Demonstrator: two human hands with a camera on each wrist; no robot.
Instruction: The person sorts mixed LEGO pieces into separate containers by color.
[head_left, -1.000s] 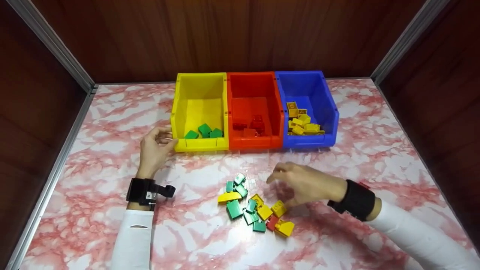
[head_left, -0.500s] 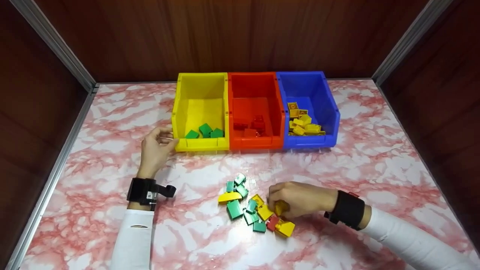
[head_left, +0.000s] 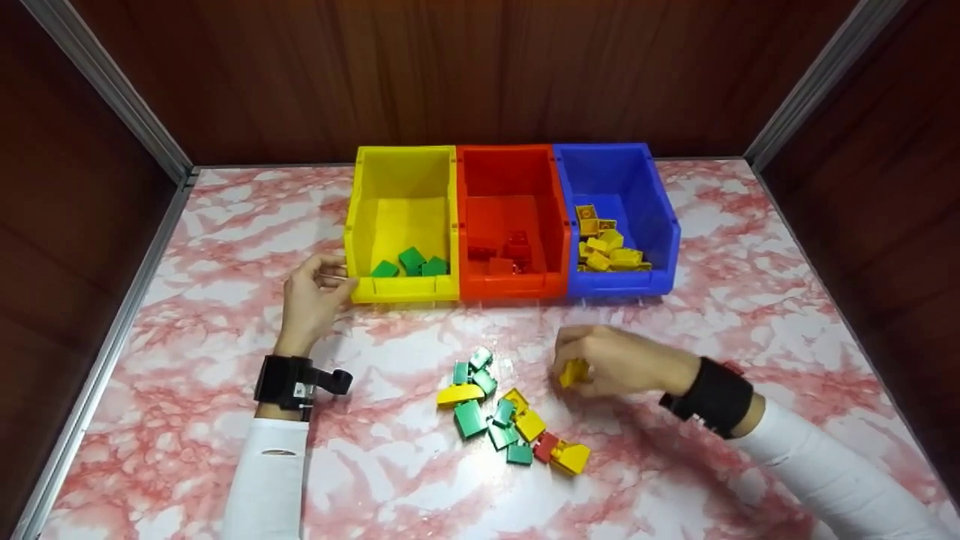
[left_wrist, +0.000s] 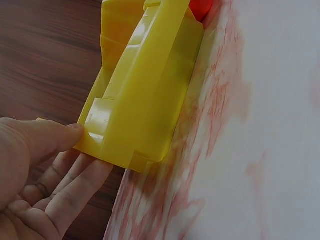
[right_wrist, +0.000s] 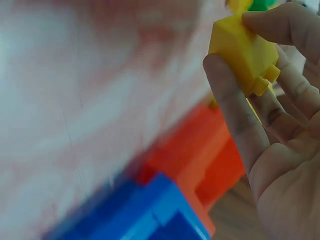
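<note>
My right hand (head_left: pixel 619 361) pinches a yellow toy brick (right_wrist: pixel 245 52) between thumb and fingers, just above the table. In the right wrist view the brick has a slanted face and its studs point toward the palm. Left of that hand lies a loose pile of green bricks (head_left: pixel 470 420), yellow bricks (head_left: pixel 530 425) and a red brick (head_left: pixel 545 447). My left hand (head_left: pixel 309 304) grips the front left corner of the yellow bin (head_left: pixel 405 289). Its thumb lies on the bin's corner in the left wrist view, with the fingers against the side.
Beside the yellow bin, which has green bricks in it, stand a red bin (head_left: pixel 512 285) with red bricks and a blue bin (head_left: pixel 621 283) with yellow bricks. Dark wood-look panels (head_left: pixel 480 75) enclose the marbled table (head_left: pixel 390 465) at the back and sides.
My right hand came down to the pile's right side, took hold of a yellow brick and lifted it away toward the bins. The left hand stays at the yellow bin.
</note>
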